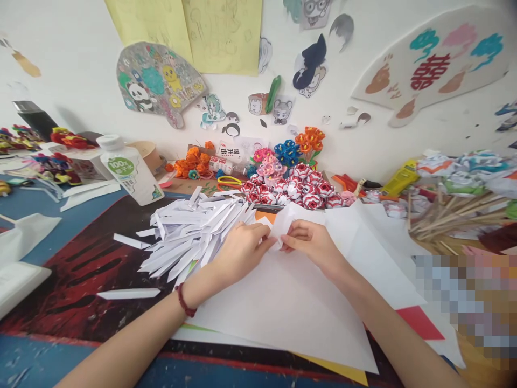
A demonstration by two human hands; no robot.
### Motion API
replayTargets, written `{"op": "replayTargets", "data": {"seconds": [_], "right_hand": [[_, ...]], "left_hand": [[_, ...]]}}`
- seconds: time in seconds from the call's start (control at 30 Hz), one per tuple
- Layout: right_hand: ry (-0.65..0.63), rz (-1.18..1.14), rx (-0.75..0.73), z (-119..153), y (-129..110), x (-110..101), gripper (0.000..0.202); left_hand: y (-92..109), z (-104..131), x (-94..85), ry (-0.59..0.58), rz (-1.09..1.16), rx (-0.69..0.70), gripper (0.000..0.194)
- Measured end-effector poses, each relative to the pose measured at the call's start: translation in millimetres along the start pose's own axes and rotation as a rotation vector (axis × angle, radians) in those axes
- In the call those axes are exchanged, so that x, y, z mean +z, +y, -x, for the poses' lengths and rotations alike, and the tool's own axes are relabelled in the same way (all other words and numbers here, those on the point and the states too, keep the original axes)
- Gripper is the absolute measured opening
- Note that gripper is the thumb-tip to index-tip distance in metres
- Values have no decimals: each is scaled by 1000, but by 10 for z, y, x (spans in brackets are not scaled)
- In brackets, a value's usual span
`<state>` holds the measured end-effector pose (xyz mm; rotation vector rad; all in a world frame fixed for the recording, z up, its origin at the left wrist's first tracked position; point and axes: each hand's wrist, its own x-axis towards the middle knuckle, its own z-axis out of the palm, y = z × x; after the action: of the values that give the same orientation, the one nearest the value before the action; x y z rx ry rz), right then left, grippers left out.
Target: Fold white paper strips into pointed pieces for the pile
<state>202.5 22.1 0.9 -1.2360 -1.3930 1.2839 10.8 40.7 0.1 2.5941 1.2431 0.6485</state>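
A small piece of white paper (283,220) stands up between my hands at the middle of the view. My left hand (246,245), with a dark red bracelet at the wrist, pinches its lower left side. The fingers of my right hand (309,242) are closed on its right edge. Both hands are over large white sheets (291,307) spread on the table. Just left of my left hand lies a heap of folded white paper strips (181,231).
A white bottle (131,170) stands at the left behind the heap. Red-and-white paper flowers (302,186) line the wall side, with orange flowers (311,141) behind. Wooden sticks (444,215) lie at the right. One loose strip (129,293) is front left.
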Motion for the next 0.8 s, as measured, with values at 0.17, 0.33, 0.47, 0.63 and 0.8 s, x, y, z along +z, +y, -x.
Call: {"op": "replayTargets", "data": {"seconds": [0.17, 0.33, 0.47, 0.63, 0.8], "right_hand": [[37, 78, 9, 3, -25, -32, 35], [91, 459, -65, -14, 22, -158, 20], [41, 694, -89, -31, 88, -166, 11], [49, 793, -187, -40, 125, -102, 12], [45, 825, -242, -33, 126, -78, 18]], "left_hand": [[-53, -6, -31, -66, -152, 53, 21], [-73, 11, -34, -124, -281, 142, 20], [-106, 3, 1, -130, -289, 134, 18], [-143, -22, 41, -112, -230, 119, 10], [-155, -28, 46, -109, -198, 143, 20]]}}
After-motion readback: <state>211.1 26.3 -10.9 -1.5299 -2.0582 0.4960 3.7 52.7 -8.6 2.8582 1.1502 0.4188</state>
